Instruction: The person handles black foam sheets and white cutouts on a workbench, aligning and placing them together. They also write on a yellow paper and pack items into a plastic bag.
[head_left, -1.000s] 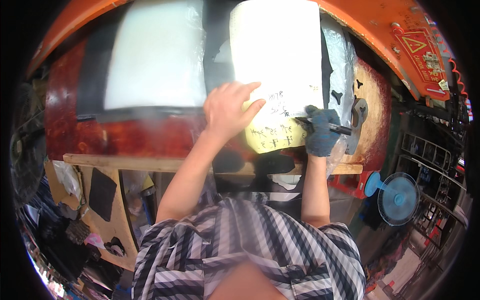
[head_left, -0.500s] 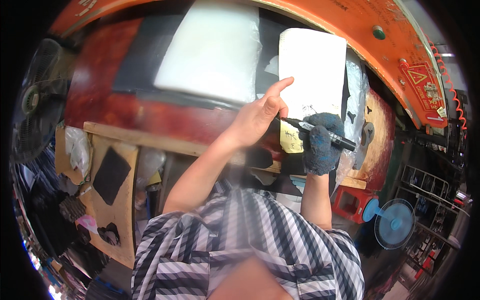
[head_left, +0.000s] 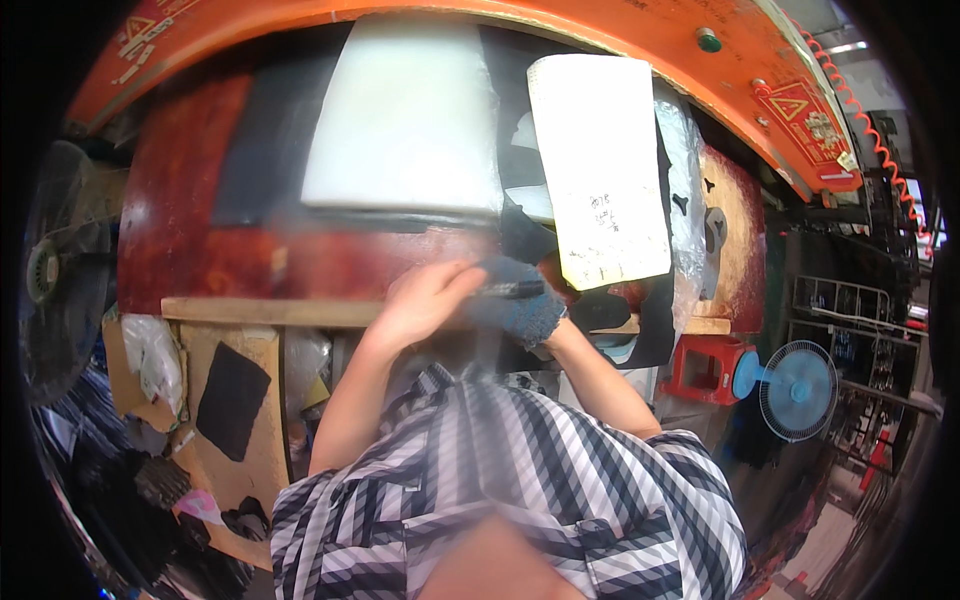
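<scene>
A black marker pen (head_left: 518,289) lies across my right hand (head_left: 528,312), which wears a dark blue-grey knitted glove and is closed around it. My bare left hand (head_left: 425,303) meets the glove at the marker's left end, fingers bent and pressed together; motion blur and the glove hide what is between them. Both hands are over the table's front edge. Just right of them lies a long white paper sheet (head_left: 598,150) with handwriting near its lower end and a yellowish bottom edge.
A thick white stack (head_left: 405,120) lies on the dark red table (head_left: 180,265). An orange machine beam (head_left: 600,35) spans the back. Clear plastic (head_left: 683,200) lies beside the paper. A red stool (head_left: 703,368) and blue fan (head_left: 797,390) stand right; a cardboard-coloured board (head_left: 225,480) is left.
Both hands have moved left and nearer to me, off the paper, and come together. The marker has left the handwriting with my right hand. The view has shifted slightly.
</scene>
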